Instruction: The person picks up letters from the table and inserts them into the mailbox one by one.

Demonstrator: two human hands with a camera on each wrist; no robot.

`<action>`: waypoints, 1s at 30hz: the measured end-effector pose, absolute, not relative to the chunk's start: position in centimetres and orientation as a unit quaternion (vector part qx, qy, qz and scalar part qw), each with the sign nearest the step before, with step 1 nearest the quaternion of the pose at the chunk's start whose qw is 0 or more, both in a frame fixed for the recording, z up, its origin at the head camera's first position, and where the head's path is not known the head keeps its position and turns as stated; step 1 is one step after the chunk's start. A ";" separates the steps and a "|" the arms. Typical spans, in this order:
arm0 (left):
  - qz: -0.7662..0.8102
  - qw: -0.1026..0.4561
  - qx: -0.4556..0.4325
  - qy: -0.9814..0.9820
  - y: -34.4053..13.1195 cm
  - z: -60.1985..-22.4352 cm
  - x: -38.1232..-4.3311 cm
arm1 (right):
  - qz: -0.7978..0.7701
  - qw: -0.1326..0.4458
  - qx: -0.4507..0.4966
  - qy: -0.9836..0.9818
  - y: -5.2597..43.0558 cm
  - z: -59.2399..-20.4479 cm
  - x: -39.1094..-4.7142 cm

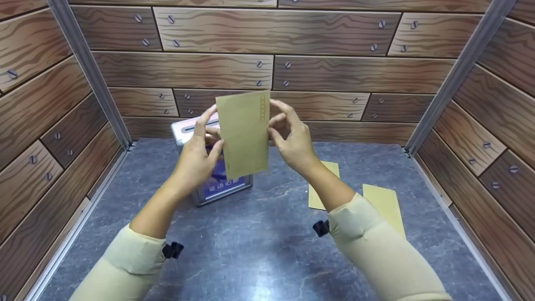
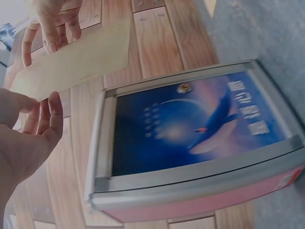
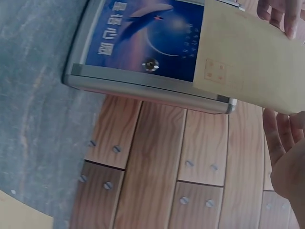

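A tan paper envelope (image 1: pixel 243 138) is held upright in the air between both hands, its printed row of small boxes near the upper right edge. My left hand (image 1: pixel 197 156) grips its left edge, thumb on the near face and fingers behind. Along the opposite edge, my right hand (image 1: pixel 294 140) holds it with bent fingers and thumb. Behind the envelope stands a metal-framed box (image 1: pixel 225 190) with a slot in its white top, partly hidden. Its blue front, picturing a whale, and a small round lock (image 3: pixel 150 65) show in the wrist views.
Two more envelopes lie on the grey marbled table (image 1: pixel 259 238) at the right: one envelope (image 1: pixel 317 198) partly under the right forearm, another envelope (image 1: pixel 386 205) farther right. Wood-patterned walls (image 1: pixel 334 73) with metal corner posts enclose the table at the back and sides.
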State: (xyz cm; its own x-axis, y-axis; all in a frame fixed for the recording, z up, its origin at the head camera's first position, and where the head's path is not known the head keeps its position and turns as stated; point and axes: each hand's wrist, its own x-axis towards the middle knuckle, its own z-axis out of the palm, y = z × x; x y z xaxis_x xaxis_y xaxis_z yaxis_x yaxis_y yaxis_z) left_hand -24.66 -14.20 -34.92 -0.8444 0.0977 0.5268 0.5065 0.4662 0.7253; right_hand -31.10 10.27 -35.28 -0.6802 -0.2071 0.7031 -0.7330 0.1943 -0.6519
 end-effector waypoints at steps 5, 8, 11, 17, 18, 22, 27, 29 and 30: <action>-0.478 0.257 -0.191 -0.818 -15.0 -33.0 -24.9 | 0.539 0.283 0.335 -0.719 8.9 -33.6 -31.3; -0.456 0.294 -0.202 -0.815 -15.4 -32.2 -25.1 | 0.529 0.316 0.340 -0.711 8.2 -32.8 -31.5; -0.439 0.327 -0.211 -0.810 -15.7 -31.3 -25.2 | 0.518 0.353 0.352 -0.695 7.7 -32.0 -31.8; -0.396 0.411 -0.240 -0.785 -16.4 -30.2 -25.6 | 0.484 0.419 0.378 -0.669 6.4 -30.1 -32.7; -0.386 0.426 -0.246 -0.780 -16.5 -30.1 -25.8 | 0.480 0.424 0.380 -0.668 6.2 -29.9 -32.8; -0.363 0.469 -0.260 -0.762 -16.7 -30.3 -26.3 | 0.467 0.436 0.387 -0.665 5.4 -29.4 -33.6; -0.362 0.488 -0.254 -0.752 -17.3 -31.1 -27.2 | 0.454 0.447 0.396 -0.661 4.4 -29.8 -34.8; -0.367 0.487 -0.246 -0.754 -17.6 -31.6 -27.4 | 0.450 0.442 0.401 -0.664 4.0 -30.1 -35.1; -0.369 0.485 -0.241 -0.756 -17.8 -31.9 -27.6 | 0.447 0.440 0.402 -0.668 3.8 -30.3 -35.3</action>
State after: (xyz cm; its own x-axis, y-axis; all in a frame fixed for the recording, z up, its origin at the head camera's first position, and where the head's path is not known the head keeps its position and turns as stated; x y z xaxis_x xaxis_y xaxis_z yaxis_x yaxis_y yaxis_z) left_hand -27.56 -17.83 -31.88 -0.4144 0.0063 0.9101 0.7217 0.6115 0.3244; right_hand -35.32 3.77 -30.34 -0.2905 -0.1438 0.9460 -0.9293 0.2782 -0.2431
